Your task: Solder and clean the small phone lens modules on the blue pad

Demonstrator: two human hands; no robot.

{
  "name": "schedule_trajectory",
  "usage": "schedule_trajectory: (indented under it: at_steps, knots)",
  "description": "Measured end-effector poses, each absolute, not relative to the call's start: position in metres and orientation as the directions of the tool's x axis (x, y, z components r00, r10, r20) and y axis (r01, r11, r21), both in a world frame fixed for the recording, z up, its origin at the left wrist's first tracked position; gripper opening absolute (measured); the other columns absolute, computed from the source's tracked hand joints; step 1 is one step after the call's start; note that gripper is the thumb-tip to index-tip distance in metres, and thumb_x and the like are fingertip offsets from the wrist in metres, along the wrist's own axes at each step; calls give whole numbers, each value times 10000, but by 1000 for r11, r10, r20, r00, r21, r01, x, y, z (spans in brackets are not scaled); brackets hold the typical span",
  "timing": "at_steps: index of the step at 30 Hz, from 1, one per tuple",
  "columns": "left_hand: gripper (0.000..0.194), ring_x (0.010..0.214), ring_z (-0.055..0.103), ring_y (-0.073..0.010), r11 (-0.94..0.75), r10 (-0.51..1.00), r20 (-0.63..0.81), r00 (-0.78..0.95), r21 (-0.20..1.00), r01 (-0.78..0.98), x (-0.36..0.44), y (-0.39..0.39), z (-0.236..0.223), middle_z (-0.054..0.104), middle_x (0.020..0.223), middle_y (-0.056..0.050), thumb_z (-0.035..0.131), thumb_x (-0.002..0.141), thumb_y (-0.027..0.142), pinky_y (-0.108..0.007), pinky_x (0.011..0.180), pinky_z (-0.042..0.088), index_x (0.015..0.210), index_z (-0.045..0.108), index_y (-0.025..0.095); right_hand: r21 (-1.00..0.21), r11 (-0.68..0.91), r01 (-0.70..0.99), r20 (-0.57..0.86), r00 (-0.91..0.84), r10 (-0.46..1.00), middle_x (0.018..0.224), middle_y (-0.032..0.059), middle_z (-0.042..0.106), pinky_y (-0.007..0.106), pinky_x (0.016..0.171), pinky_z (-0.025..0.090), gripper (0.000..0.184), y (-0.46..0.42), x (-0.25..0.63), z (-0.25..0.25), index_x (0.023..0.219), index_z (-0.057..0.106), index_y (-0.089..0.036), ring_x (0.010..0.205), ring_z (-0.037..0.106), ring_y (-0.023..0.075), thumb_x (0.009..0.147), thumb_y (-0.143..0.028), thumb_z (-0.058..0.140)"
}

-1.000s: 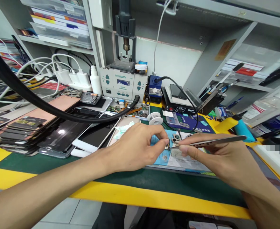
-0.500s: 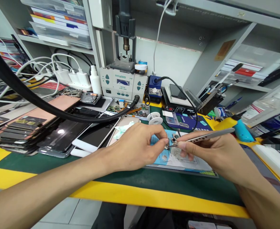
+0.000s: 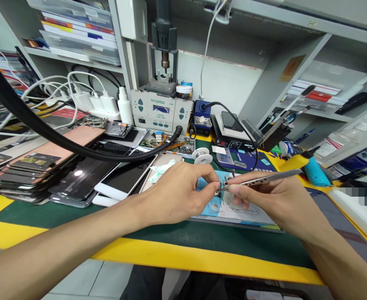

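Observation:
My right hand (image 3: pixel 265 196) is closed around a pair of metal tweezers (image 3: pixel 266 178) with holes along the arms. The tweezer tips point left, reaching the fingertips of my left hand (image 3: pixel 186 189). Thumb and forefinger of that left hand are pinched on a tiny part, too small and too covered to name. Both hands are just above a blue and white work pad (image 3: pixel 214 210), which lies on the green mat (image 3: pixel 177 241). Small dark bits show between the two hands, partly hidden by the fingers.
Several phones (image 3: pixel 129 177) and stacked phone panels (image 3: pixel 46 162) lie on the left. Behind are a hot air station (image 3: pixel 161 110), a tray of small parts (image 3: pixel 186 148) and a solder spool (image 3: pixel 202 156). A thick black hose (image 3: pixel 77 143) arches across the left. A blue bottle (image 3: pixel 317 171) stands right.
My right hand and the tweezers have shifted slightly left, bringing the tips closer to my left fingertips. My left hand has stayed in place.

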State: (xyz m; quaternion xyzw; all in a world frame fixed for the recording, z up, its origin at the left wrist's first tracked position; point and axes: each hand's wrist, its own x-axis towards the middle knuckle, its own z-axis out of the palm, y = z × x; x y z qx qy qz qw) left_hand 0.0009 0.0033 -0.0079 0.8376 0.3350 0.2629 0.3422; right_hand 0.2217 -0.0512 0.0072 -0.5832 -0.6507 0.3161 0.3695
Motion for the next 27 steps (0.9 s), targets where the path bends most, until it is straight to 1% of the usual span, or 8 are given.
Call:
schedule_trajectory:
  at_steps: [3, 6, 10, 15, 18, 21, 24, 27]
  knots:
    - [178, 401, 384, -97, -541, 742, 214, 635, 751, 380, 1, 3, -8, 455, 449, 66, 579, 939, 344, -235, 416, 241, 842, 680, 233, -813, 151, 563, 159, -36, 987, 573, 21, 710, 247, 476, 516, 250, -53, 221, 6, 869, 818, -201, 523, 647, 165, 804, -441, 796]
    - [187, 403, 382, -94, -538, 743, 212, 635, 753, 378, 2, 4, -9, 457, 456, 64, 576, 943, 348, -232, 417, 235, 842, 677, 227, -799, 166, 578, 174, -43, 984, 607, 24, 724, 254, 494, 526, 233, -54, 222, 5, 873, 819, -202, 542, 656, 167, 820, -426, 785]
    - [206, 384, 356, -94, -517, 746, 198, 636, 774, 366, 2, 3, -10, 436, 444, 63, 569, 950, 374, -234, 401, 199, 872, 678, 217, -818, 142, 558, 161, -17, 987, 566, 28, 689, 266, 491, 538, 285, -54, 225, 8, 841, 814, -183, 549, 662, 186, 781, -461, 811]
    - [217, 399, 324, -87, -477, 763, 222, 607, 828, 296, 1, 2, -12, 390, 458, 72, 567, 955, 371, -230, 405, 210, 865, 670, 203, -842, 162, 515, 193, 7, 981, 527, 30, 662, 269, 468, 544, 300, -55, 225, 14, 803, 804, -172, 513, 649, 184, 763, -469, 816]
    - [232, 420, 319, -88, -441, 770, 229, 596, 866, 237, 1, 2, -13, 391, 483, 70, 570, 958, 384, -233, 412, 201, 853, 656, 196, -838, 161, 522, 180, -14, 984, 535, 32, 666, 268, 463, 532, 315, -54, 225, 17, 827, 810, -171, 519, 653, 188, 764, -480, 812]
    - [229, 428, 331, -90, -403, 773, 209, 599, 891, 208, 1, 3, -12, 393, 489, 70, 585, 951, 387, -231, 411, 202, 861, 663, 192, -836, 150, 528, 174, -5, 985, 551, 42, 681, 260, 444, 495, 346, -53, 226, 20, 833, 814, -164, 513, 640, 183, 747, -500, 818]
    - [195, 451, 378, -86, -410, 777, 223, 589, 889, 203, 1, 3, -11, 459, 538, 59, 606, 938, 351, -221, 423, 241, 862, 678, 187, -849, 153, 505, 181, 5, 984, 582, 54, 703, 259, 442, 484, 347, -52, 226, 21, 831, 814, -158, 499, 623, 171, 739, -492, 824]
    - [181, 509, 434, -78, -444, 777, 272, 568, 876, 187, 2, 3, -12, 567, 669, 33, 610, 935, 316, -211, 462, 306, 839, 677, 178, -871, 163, 464, 170, -27, 985, 639, 65, 735, 262, 473, 509, 339, -51, 226, 18, 873, 811, -154, 507, 622, 158, 750, -469, 827]
